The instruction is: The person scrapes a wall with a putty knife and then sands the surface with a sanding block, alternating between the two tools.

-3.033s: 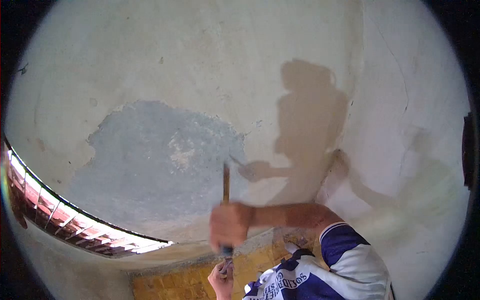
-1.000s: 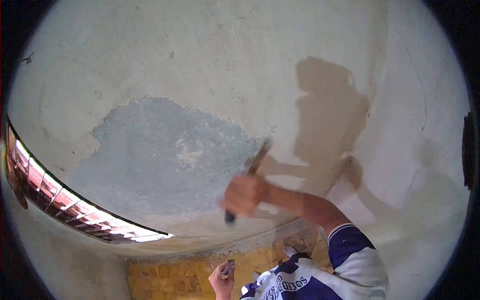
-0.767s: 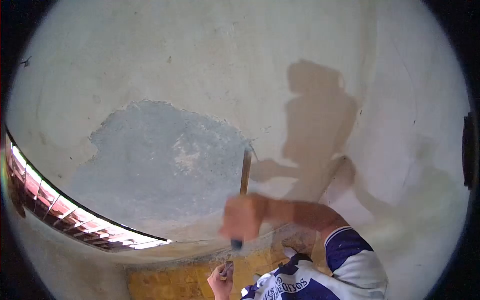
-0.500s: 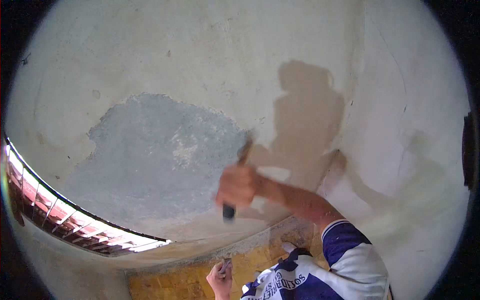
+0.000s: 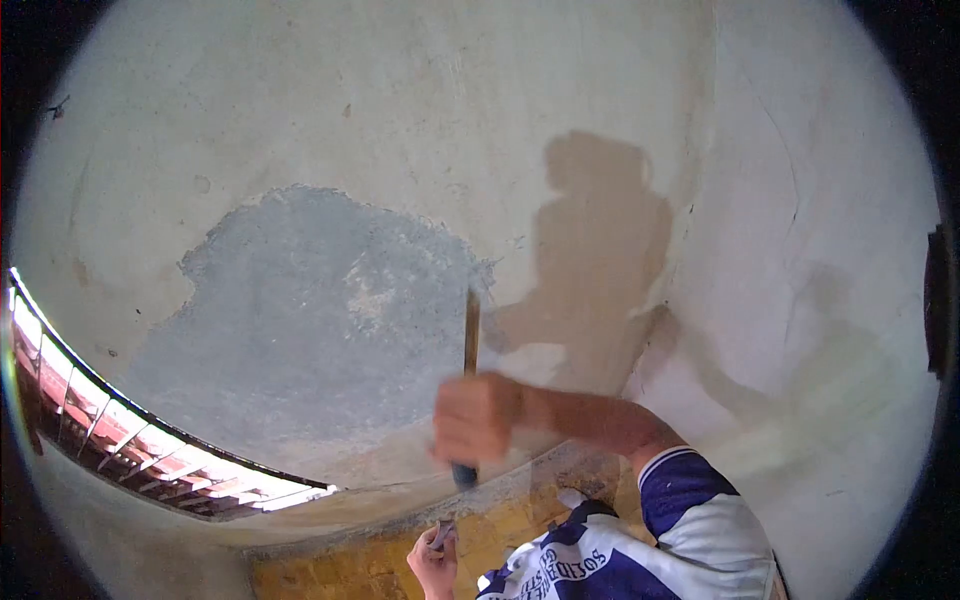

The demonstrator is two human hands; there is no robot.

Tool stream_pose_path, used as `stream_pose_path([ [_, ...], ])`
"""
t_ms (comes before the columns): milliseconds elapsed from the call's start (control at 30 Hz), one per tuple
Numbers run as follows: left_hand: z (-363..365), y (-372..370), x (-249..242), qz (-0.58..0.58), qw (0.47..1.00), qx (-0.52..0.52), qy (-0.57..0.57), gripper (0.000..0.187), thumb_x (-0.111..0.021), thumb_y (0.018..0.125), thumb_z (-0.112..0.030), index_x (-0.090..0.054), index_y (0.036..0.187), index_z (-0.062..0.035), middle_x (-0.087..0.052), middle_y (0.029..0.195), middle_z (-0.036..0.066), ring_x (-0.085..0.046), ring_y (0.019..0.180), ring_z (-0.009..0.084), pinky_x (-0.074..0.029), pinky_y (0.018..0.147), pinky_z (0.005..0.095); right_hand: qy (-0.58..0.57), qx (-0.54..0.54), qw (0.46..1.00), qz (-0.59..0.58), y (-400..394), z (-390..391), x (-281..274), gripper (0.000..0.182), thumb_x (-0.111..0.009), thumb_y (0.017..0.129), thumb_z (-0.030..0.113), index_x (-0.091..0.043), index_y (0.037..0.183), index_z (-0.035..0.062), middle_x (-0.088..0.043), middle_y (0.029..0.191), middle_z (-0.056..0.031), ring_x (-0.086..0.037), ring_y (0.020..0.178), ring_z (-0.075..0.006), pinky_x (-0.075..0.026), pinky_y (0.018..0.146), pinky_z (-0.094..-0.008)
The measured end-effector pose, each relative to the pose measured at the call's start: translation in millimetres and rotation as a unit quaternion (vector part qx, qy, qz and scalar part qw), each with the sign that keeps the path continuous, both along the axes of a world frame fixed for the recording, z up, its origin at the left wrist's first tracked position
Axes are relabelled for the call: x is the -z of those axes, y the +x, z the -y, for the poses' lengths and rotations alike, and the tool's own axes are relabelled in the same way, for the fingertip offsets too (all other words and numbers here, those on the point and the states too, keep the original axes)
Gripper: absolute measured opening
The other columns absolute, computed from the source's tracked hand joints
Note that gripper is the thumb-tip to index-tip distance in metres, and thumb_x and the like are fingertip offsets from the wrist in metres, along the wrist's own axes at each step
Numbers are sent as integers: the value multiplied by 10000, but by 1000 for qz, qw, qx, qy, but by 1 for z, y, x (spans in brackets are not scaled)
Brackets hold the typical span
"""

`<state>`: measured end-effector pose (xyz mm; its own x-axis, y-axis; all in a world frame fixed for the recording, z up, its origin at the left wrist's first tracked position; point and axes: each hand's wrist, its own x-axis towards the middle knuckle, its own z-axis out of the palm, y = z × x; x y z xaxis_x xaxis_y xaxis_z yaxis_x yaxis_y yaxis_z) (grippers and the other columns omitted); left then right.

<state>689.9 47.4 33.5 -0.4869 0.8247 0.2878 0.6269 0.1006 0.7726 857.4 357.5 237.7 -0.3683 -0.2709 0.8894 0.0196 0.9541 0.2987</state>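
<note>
My right hand (image 5: 475,415) is wrapped round a scraper (image 5: 471,340), slightly smeared by motion. Its narrow brownish blade points up toward the right edge of a rough grey patch (image 5: 290,310) in the wall's paint. The dark butt of the handle sticks out below the fist. Lower down, close to my body, my left hand (image 5: 432,568) pinches a small flat greyish piece (image 5: 441,535), whose kind I cannot tell.
Pale wall (image 5: 400,110) surrounds the patch, meeting a second wall (image 5: 780,200) at a corner on the right. A barred window opening (image 5: 130,430) lies lower left. Yellowish floor tiles (image 5: 330,572) show below. My shadow falls right of the patch.
My right hand has moved down slightly, and the scraper has swung from leaning right to nearly upright, its tip now lower. My left hand has barely shifted.
</note>
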Motion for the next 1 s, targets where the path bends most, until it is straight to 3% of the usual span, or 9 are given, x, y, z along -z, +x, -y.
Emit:
stream_pose_path([
  [167,10,1,-24,-33,999,5,24,183,-751,802,-103,-661,919,5,-690,765,93,-645,672,138,-500,638,287,-92,168,975,-113,32,-37,25,223,-740,668,180,-520,659,146,-481,573,-25,-516,529,-237,-391,486,-392],
  [267,19,11,-50,230,973,-11,15,253,-642,930,-143,-631,1139,0,-695,872,73,-633,728,138,-522,669,284,-272,142,939,-154,47,6,84,322,-725,683,55,-431,570,119,-435,509,-44,-449,413,-219,-333,431,-330],
  [500,30,-7,-26,377,925,2,51,260,-597,967,-154,-596,1193,-26,-665,869,32,-599,762,86,-495,677,236,-628,293,713,111,154,120,469,391,-646,878,312,-587,1091,-11,-642,1012,-190,-618,979,-344,-486,832,-425],
  [533,30,-20,-16,352,935,29,11,248,-590,966,-139,-598,1190,-31,-661,868,26,-595,771,80,-491,681,231,-740,309,588,107,170,152,468,443,-634,896,331,-572,1165,-16,-638,1089,-227,-606,1048,-393,-480,880,-450],
  [600,27,-23,-13,301,951,63,-30,208,-589,954,-95,-605,1153,-33,-645,858,13,-580,775,71,-485,678,225,-725,402,558,-36,222,234,563,439,-643,864,291,-566,1182,-2,-619,1116,-248,-594,1069,-412,-483,892,-456],
  [733,15,-13,-35,334,936,109,17,107,-624,895,6,-611,996,-27,-613,825,0,-556,759,69,-477,660,228,-766,607,183,-107,255,343,558,376,-642,885,266,-575,1156,14,-610,1102,-209,-602,939,-300,-484,789,-391],
  [867,5,-19,13,333,930,157,12,124,-673,843,48,-594,883,-38,-598,797,12,-561,770,67,-475,649,240,-783,571,121,-214,255,370,552,361,-676,853,220,-570,1123,5,-611,1040,-206,-593,794,-269,-475,659,-364],
  [900,-7,-25,46,466,848,239,86,172,-705,808,43,-590,859,-74,-644,819,44,-615,753,101,-496,640,262,-783,562,121,-236,255,371,550,359,-684,845,208,-568,1115,2,-611,1024,-206,-590,758,-261,-473,627,-358],
  [1000,-11,-7,16,280,937,185,-101,257,-776,813,-150,-655,962,21,-713,814,120,-690,730,178,-511,636,280,-779,526,154,-304,262,362,546,354,-709,821,173,-564,1091,-5,-611,978,-203,-583,650,-238,-467,529,-338],
])
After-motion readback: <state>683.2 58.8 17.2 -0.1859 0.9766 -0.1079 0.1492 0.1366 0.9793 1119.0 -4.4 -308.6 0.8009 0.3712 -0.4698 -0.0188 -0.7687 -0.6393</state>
